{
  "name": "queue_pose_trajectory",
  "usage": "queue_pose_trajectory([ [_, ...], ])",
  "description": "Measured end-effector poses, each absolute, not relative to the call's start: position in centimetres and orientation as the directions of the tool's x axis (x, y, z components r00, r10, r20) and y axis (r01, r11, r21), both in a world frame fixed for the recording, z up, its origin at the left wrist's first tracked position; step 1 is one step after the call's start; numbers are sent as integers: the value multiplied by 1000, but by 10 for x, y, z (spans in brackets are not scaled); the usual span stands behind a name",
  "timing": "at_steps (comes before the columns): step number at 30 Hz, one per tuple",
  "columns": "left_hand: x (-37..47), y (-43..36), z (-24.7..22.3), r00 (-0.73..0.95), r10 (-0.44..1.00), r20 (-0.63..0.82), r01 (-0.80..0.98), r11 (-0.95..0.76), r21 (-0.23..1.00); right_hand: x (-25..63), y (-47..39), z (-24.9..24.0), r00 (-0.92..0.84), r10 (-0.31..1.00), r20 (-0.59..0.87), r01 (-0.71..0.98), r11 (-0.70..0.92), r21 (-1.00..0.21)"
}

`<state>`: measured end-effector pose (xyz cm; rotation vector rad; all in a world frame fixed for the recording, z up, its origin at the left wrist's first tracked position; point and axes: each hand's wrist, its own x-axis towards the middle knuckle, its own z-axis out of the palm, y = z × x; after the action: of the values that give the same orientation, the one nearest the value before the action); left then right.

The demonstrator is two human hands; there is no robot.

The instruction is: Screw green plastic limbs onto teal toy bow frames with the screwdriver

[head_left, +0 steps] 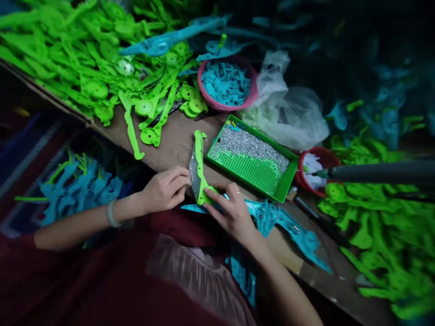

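A bright green plastic part (200, 156), long and narrow with a rounded lower end, lies before me on the brown work surface. Along its left side runs a clear, curved, blade-like piece (195, 174). The thumb and fingers of my right hand (236, 213) grip the part's lower end. My left hand (168, 188) is closed in a pinch right at the edge of the clear piece; what its fingertips hold, if anything, is hidden. Under and beside my right hand lies a blue plastic part (268, 215) with a pointed tip.
A green tray (251, 181) holds many small silver pieces. Behind it stand a pink bowl (229, 107) of blue pieces and a crumpled plastic bag (295, 117). A red bowl (326, 156) has white pieces. A screwdriver-like tool (377, 172) juts in from the right. Green parts (95, 59) are heaped at left.
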<state>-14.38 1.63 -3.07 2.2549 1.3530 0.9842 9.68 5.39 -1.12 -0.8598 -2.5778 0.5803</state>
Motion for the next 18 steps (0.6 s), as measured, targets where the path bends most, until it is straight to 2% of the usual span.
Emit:
queue_pose_trajectory([
  [3,-130,-9,-39,279,928,246,580,-367,727,94,56,-14,-779,598,188,491,768,-410],
  [5,-124,-19,-41,282,938,201,546,-329,771,93,54,-13,-800,576,168,494,791,-361],
  [12,-125,-11,-51,421,812,404,568,-584,580,96,45,-14,-822,563,88,533,814,-232],
  [14,-127,-7,-52,407,808,426,549,-589,593,98,45,-16,-820,566,86,535,812,-235],
  [18,-140,2,-45,460,803,378,427,-574,699,99,46,-15,-798,602,27,561,758,-332],
])
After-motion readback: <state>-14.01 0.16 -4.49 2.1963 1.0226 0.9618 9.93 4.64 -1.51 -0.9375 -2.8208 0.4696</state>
